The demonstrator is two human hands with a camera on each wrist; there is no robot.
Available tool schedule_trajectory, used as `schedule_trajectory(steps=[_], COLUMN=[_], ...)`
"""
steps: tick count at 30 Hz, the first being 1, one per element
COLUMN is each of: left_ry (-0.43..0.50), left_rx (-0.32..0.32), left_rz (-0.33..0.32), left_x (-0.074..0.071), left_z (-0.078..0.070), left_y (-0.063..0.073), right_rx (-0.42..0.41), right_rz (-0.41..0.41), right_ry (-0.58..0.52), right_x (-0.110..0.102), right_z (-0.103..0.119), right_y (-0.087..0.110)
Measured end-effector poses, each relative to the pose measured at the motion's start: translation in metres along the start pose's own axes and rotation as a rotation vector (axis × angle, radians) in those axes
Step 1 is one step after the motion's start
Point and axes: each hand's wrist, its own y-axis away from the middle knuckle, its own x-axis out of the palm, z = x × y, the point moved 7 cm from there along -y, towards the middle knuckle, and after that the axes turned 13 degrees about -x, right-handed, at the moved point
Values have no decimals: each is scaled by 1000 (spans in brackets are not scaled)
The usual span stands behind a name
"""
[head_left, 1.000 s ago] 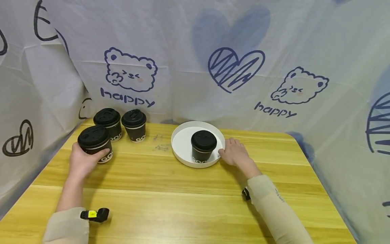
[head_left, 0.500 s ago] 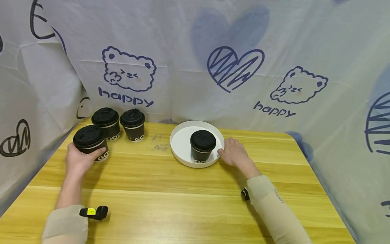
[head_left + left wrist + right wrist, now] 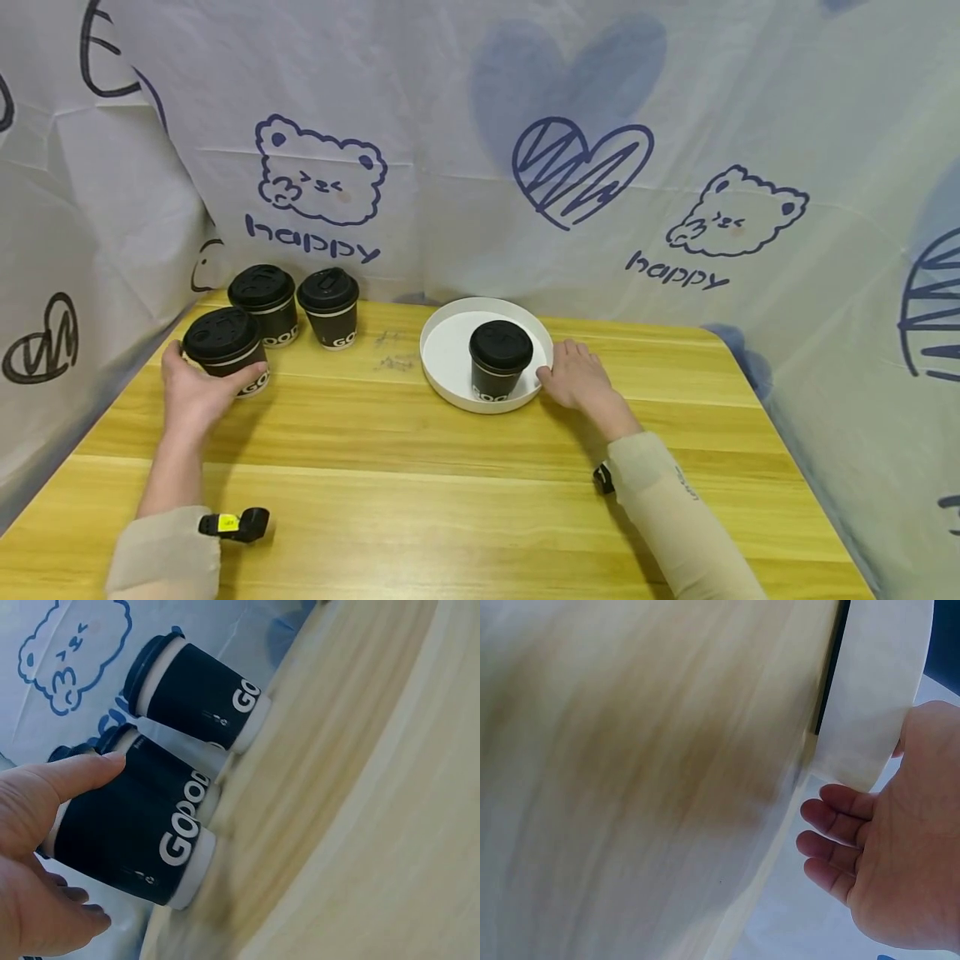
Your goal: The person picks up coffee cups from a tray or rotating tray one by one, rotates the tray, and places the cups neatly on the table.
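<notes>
In the head view, a black lidded paper coffee cup (image 3: 225, 350) with white lettering stands upright at the left. My left hand (image 3: 193, 392) is spread around it, thumb across its near side. In the left wrist view, the other fingers (image 3: 82, 922) lie off the cup's lower side, tips bare. My right hand (image 3: 579, 375) is at the right rim of a round white tray (image 3: 450, 387), holding the rim with the thumb on the tray side and the fingers outside the wall. Another lidded coffee cup (image 3: 498, 362) stands inside the tray.
Two more lidded cups, one at the back left (image 3: 262, 300) and one beside it (image 3: 328, 308), stand behind the left hand's cup. The wooden table (image 3: 420, 500) ends at a white printed curtain (image 3: 450, 208) behind. Faint grey marks show left of the tray.
The left hand and its cup moved slightly left, then stopped. Since then the left fingers have spread a little away from the cup. The right hand and tray stayed in place.
</notes>
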Motion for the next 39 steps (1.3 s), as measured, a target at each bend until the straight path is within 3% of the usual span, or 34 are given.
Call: schedule_trajectory(steps=[13, 19, 26, 33, 39], left_ry=[46, 82, 74, 57, 51], left_rx=[71, 198, 335, 382, 461], left_rz=[-97, -167, -129, -43, 29], left_x=[-3, 4, 31, 68, 105], left_z=[-32, -56, -80, -97, -105], left_y=[25, 44, 65, 76, 80], right_rx=[11, 9, 9, 12, 21], right_rz=[0, 2, 9, 9, 10], right_ry=[2, 4, 10, 18, 15], right_x=[1, 1, 2, 3, 2], right_z=[-3, -1, 0, -1, -1], right_y=[1, 0, 0, -2, 0])
